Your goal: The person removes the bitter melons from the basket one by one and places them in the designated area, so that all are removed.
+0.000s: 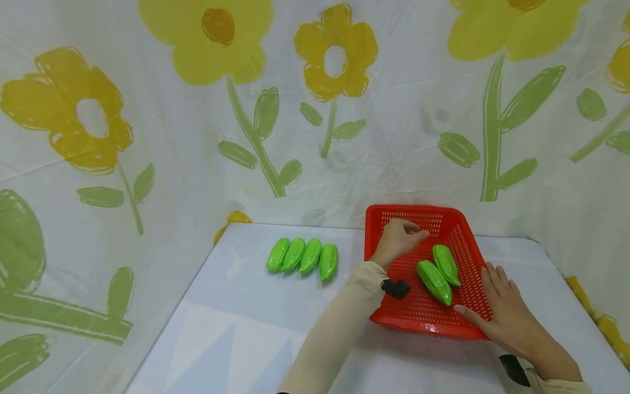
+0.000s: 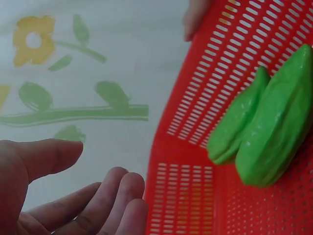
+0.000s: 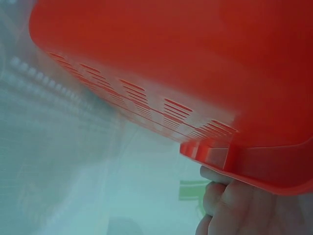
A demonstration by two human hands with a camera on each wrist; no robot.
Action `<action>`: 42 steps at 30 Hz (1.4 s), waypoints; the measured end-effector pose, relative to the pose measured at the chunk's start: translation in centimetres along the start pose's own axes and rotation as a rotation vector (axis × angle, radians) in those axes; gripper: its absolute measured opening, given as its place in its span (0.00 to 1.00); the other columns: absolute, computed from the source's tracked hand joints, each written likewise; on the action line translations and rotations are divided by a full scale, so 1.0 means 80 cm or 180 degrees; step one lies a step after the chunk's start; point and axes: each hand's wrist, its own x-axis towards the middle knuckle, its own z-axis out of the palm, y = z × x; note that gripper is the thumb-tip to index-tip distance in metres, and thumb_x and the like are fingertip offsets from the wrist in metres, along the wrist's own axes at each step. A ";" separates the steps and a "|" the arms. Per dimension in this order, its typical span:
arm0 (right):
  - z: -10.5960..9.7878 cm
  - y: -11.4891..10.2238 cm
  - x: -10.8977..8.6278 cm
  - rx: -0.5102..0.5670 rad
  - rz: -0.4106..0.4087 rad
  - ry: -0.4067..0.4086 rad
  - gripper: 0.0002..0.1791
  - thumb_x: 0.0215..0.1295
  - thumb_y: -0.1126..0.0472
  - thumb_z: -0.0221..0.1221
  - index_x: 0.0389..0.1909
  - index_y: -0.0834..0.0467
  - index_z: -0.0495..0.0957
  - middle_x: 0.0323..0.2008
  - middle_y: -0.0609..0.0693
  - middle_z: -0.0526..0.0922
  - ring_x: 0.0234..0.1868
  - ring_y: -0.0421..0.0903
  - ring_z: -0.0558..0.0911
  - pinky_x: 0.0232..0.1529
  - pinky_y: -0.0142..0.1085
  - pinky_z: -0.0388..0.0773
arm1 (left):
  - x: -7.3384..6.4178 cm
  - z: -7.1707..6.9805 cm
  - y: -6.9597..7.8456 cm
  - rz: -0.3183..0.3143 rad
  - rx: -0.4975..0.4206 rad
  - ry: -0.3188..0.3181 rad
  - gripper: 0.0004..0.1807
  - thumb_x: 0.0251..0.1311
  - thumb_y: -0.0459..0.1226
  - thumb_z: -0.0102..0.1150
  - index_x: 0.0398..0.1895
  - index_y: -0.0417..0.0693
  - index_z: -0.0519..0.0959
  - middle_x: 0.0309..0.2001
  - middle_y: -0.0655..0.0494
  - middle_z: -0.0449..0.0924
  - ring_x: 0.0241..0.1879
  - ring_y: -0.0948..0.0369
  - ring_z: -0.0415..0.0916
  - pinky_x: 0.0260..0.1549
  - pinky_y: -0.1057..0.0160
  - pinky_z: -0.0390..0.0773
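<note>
My left hand (image 1: 400, 239) hovers over the far left part of a red plastic basket (image 1: 418, 323), fingers loosely bent and holding nothing. In the left wrist view, a gap shows between the thumb (image 2: 54, 156) and the fingers. Two glossy green, ridged, pointed fruit-like pieces (image 1: 435, 282) (image 2: 274, 127) lie side by side in the basket. My right hand (image 1: 509, 314) rests against the basket's right side, fingers extended along the outside and thumb reaching over the rim. From the right wrist, its fingers (image 3: 234, 205) show just below the basket's rim.
Several matching green pieces (image 1: 310, 256) lie in a row on the white patterned table (image 1: 221, 328), left of the basket. A flower-printed curtain (image 1: 408, 137) hangs behind the table and along its sides.
</note>
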 end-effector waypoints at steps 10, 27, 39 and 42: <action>0.001 0.001 0.000 0.0052 -0.0015 0.0002 0.66 0.66 0.29 0.56 0.80 0.71 0.31 0.80 0.76 0.35 0.81 0.73 0.29 0.76 0.72 0.26 | 0.004 0.028 -0.009 -0.0392 0.0209 0.0042 0.18 0.63 0.46 0.72 0.50 0.44 0.87 0.45 0.53 0.89 0.34 0.62 0.87 0.43 0.62 0.85; 0.000 -0.001 0.000 0.0058 0.0024 -0.0014 0.67 0.65 0.29 0.57 0.80 0.72 0.32 0.80 0.76 0.35 0.81 0.74 0.31 0.76 0.73 0.28 | 0.008 0.058 -0.034 -0.0494 0.0389 0.0034 0.24 0.62 0.47 0.72 0.55 0.41 0.85 0.40 0.50 0.90 0.37 0.58 0.88 0.45 0.63 0.85; -0.001 -0.001 0.000 0.0025 0.0040 -0.0006 0.67 0.65 0.29 0.57 0.80 0.71 0.32 0.80 0.76 0.36 0.81 0.74 0.31 0.76 0.74 0.30 | 0.009 0.064 -0.044 -0.0511 0.0597 -0.0015 0.20 0.60 0.49 0.73 0.40 0.41 0.87 0.33 0.50 0.85 0.28 0.63 0.73 0.28 0.64 0.77; -0.001 0.000 0.000 0.0029 0.0049 -0.0008 0.67 0.64 0.28 0.57 0.80 0.71 0.32 0.80 0.76 0.36 0.81 0.74 0.31 0.75 0.74 0.29 | 0.009 0.066 -0.046 -0.0512 0.0595 -0.0069 0.18 0.60 0.49 0.73 0.27 0.44 0.82 0.21 0.52 0.76 0.20 0.63 0.65 0.19 0.64 0.67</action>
